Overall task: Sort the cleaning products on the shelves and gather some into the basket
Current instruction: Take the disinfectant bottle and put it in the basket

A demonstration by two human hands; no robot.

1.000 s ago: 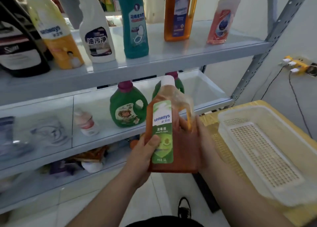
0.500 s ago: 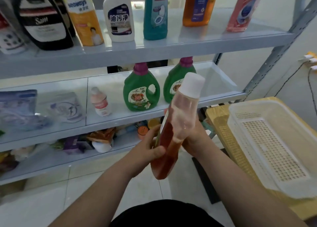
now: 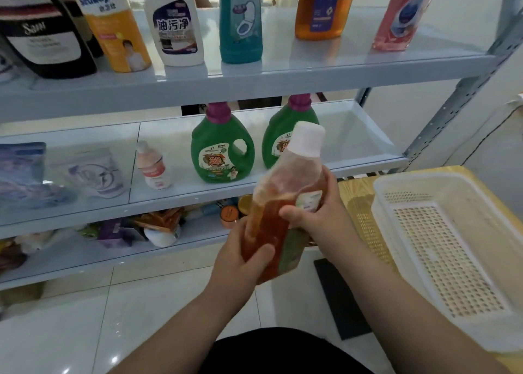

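Observation:
I hold an amber disinfectant bottle with a white cap in front of the shelves, tilted with its cap up and to the right. My left hand grips its lower body. My right hand grips its middle, the thumb across the front. A white perforated basket stands empty on a wooden table to the right. Two green detergent jugs with purple caps stand on the middle shelf behind the bottle; the right one is partly hidden.
The top shelf holds a black jug, a yellow bottle, a white spray bottle, a teal toilet cleaner, an orange bottle and a pink bottle. A small pink bottle and pouches sit mid-shelf.
The bottle has turned in my hands from label facing me to narrow side forward and tilted right. My right thumb now lies across its front. The view has dropped lower.

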